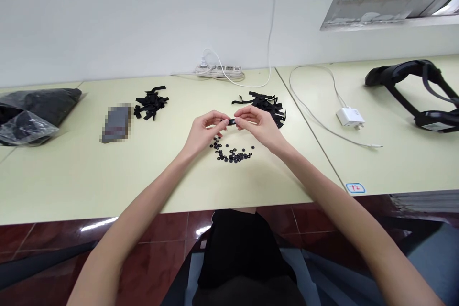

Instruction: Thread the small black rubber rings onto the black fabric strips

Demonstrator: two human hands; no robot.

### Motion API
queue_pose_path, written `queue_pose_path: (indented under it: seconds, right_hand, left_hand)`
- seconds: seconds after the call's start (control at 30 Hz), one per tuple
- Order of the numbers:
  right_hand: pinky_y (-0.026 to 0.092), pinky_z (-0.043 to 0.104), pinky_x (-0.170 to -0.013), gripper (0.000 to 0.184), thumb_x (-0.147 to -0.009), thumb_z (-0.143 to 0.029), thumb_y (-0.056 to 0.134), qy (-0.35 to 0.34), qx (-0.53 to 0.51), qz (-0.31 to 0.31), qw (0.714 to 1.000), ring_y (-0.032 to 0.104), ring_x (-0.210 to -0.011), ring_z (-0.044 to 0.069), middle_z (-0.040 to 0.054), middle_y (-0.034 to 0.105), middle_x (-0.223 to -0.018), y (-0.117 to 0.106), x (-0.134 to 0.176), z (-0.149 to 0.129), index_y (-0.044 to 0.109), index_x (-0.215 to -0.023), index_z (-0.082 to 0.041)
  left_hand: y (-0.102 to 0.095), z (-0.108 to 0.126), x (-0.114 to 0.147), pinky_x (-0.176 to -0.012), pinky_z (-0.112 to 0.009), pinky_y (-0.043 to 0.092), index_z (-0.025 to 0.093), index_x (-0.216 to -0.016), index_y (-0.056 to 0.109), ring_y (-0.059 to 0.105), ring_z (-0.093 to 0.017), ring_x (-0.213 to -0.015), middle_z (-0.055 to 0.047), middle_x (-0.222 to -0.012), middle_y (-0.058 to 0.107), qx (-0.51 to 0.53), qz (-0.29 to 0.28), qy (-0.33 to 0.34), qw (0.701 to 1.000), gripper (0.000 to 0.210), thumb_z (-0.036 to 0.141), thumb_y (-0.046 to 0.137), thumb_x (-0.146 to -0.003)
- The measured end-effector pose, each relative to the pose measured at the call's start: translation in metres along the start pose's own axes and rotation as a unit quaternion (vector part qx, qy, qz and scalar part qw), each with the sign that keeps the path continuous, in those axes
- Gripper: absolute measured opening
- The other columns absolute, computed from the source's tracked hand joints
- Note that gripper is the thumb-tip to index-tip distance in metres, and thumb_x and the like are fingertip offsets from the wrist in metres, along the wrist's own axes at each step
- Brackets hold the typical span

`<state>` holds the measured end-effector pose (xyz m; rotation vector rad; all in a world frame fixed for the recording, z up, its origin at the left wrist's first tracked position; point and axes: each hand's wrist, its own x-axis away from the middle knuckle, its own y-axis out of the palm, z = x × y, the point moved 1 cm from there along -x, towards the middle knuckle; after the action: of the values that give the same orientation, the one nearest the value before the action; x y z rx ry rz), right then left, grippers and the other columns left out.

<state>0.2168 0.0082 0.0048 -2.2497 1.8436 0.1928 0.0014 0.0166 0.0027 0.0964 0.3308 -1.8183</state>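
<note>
A short black fabric strip [232, 122] is stretched between my two hands, above the table. My left hand [210, 126] pinches its left end, and my right hand [256, 124] pinches its right end. A small round mark or ring shows on the middle of the strip, too small to make out. Just below my fingers lie several small black rings [234, 157], scattered on the table. Behind my right hand is a pile of black strips [265, 102], partly hidden by it. Another heap of black strips [151, 103] lies further left.
A blurred-out grey rectangle [117, 123] and a plastic bag with black contents [46, 110] lie at left. A power strip [218, 71] sits against the wall. To the right are a white charger [350, 117] with its cable and a black headset [426, 95].
</note>
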Motion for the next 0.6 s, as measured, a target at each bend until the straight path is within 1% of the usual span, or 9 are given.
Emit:
queue_pose_path:
  seconds: [0.13,0.23,0.33,0.43,0.53,0.6]
  right_hand:
    - [0.068,0.046,-0.099,0.027,-0.09,-0.046,0.087,-0.018,0.009,0.008,1.0,0.077,-0.105,0.025,0.0069,0.08,-0.109,0.0,0.0,-0.001,0.077,-0.103,-0.025]
    - [0.067,0.047,-0.101,0.027,-0.09,-0.047,0.087,-0.025,0.014,0.023,0.999,0.076,-0.107,0.026,0.007,0.081,-0.111,-0.001,-0.001,-0.001,0.077,-0.103,-0.025]
    - [0.066,0.047,-0.103,0.027,-0.09,-0.047,0.087,-0.021,0.012,0.029,0.999,0.076,-0.106,0.025,0.0066,0.081,-0.11,-0.002,-0.001,0.0,0.077,-0.102,-0.025]
    - [0.066,0.046,-0.101,0.026,-0.091,-0.046,0.086,-0.027,-0.005,0.026,0.999,0.077,-0.101,0.024,0.0059,0.08,-0.107,-0.001,-0.001,0.001,0.077,-0.103,-0.025]
    - [0.067,0.045,-0.096,0.025,-0.094,-0.047,0.082,-0.017,-0.025,0.023,0.999,0.077,-0.097,0.022,0.0054,0.08,-0.104,-0.001,-0.002,0.002,0.076,-0.105,-0.025]
    - [0.067,0.044,-0.094,0.024,-0.096,-0.047,0.079,-0.007,-0.023,0.022,0.999,0.077,-0.098,0.022,0.0055,0.081,-0.104,-0.001,-0.002,0.003,0.075,-0.106,-0.025]
  left_hand:
    - [-0.001,0.001,-0.001,-0.068,-0.03,0.064,0.021,-0.099,0.082,0.075,-0.021,-0.088,-0.008,-0.1,0.079,-0.003,0.01,0.01,1.0,0.038,0.057,0.089,-0.09]
    - [-0.003,0.001,-0.001,-0.068,-0.03,0.064,0.021,-0.098,0.083,0.075,-0.021,-0.091,-0.009,-0.106,0.079,-0.01,0.023,0.013,1.0,0.039,0.058,0.089,-0.09]
    - [-0.004,0.0,-0.002,-0.067,-0.029,0.063,0.021,-0.096,0.083,0.075,-0.022,-0.093,-0.009,-0.106,0.079,-0.013,0.029,0.02,0.999,0.038,0.058,0.09,-0.089]
    - [-0.006,-0.001,-0.004,-0.067,-0.028,0.062,0.021,-0.096,0.084,0.074,-0.022,-0.094,-0.009,-0.105,0.079,-0.019,0.037,0.028,0.999,0.036,0.056,0.09,-0.09]
    - [-0.011,-0.002,-0.006,-0.065,-0.026,0.061,0.022,-0.097,0.084,0.074,-0.021,-0.094,-0.009,-0.106,0.08,-0.023,0.059,0.031,0.997,0.033,0.054,0.089,-0.091]
    - [-0.015,-0.001,-0.007,-0.064,-0.025,0.06,0.022,-0.096,0.084,0.073,-0.02,-0.093,-0.008,-0.106,0.079,-0.025,0.081,0.034,0.996,0.031,0.052,0.09,-0.091]
